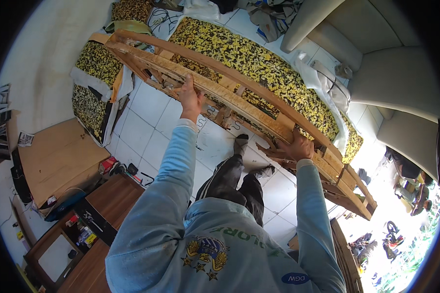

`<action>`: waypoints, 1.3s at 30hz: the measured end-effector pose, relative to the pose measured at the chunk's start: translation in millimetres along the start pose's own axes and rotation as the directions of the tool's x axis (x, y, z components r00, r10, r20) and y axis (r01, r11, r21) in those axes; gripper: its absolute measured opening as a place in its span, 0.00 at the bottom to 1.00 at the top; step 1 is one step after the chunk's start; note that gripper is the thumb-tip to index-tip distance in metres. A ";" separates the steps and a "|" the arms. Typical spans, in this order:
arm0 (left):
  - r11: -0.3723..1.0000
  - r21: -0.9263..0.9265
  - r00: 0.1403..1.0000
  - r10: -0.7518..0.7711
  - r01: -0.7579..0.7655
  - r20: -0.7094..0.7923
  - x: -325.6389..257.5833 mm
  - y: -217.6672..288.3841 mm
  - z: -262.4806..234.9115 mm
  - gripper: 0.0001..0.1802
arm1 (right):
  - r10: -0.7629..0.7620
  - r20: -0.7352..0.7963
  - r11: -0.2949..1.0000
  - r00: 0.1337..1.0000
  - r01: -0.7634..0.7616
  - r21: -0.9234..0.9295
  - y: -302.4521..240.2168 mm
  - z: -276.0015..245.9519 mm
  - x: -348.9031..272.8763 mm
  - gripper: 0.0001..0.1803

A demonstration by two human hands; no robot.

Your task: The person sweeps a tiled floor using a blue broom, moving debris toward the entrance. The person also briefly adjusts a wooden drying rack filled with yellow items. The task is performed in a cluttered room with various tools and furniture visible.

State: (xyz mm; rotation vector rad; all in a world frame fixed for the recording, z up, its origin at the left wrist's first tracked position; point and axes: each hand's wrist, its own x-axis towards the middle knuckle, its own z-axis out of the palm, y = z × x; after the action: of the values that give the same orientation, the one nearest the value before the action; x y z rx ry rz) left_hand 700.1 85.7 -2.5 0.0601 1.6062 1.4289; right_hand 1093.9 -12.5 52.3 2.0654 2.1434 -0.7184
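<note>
A long wooden furniture frame (232, 99), like the bare frame of a sofa, spans the view from upper left to lower right, tilted and raised in front of me. My left hand (191, 100) is closed round its near rail left of the middle, thumb on top. Farther right, my right hand (299, 147) grips the same rail, its fingers partly hidden by the wood. Zigzag metal springs (237, 125) show along the frame's lower side. Splintered wood pieces (274, 150) jut out beside my right hand.
A large yellow-and-black speckled foam slab (220, 46) lies beyond the frame. More speckled foam (90, 105) stands at the left wall. Grey seats (396, 80) are at the far right. A brown cabinet (110, 200) and a cardboard-coloured panel (58, 158) stand at left, on white floor tiles (149, 105).
</note>
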 end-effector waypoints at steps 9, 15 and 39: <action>0.981 0.119 0.981 -0.168 0.157 0.095 26.3 10.6 -12.8 0.20 | -0.012 0.024 0.999 1.000 0.011 0.049 6.0 -1.1 0.7 0.38; 0.987 0.054 0.980 -0.158 0.153 0.118 7.8 14.1 -5.3 0.17 | -0.005 -0.038 0.998 0.999 0.008 0.063 4.4 -0.5 -2.1 0.36; 0.999 -0.052 0.994 0.008 -0.003 0.111 4.1 -14.0 -11.2 0.28 | 0.087 0.171 0.996 0.981 -0.089 0.002 1.0 -14.0 -2.9 0.39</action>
State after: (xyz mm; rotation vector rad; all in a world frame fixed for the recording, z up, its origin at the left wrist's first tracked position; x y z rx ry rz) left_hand 697.8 75.4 -17.6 0.1123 1.4786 1.4453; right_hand 1098.7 -9.8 65.6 2.0084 1.9491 -0.8616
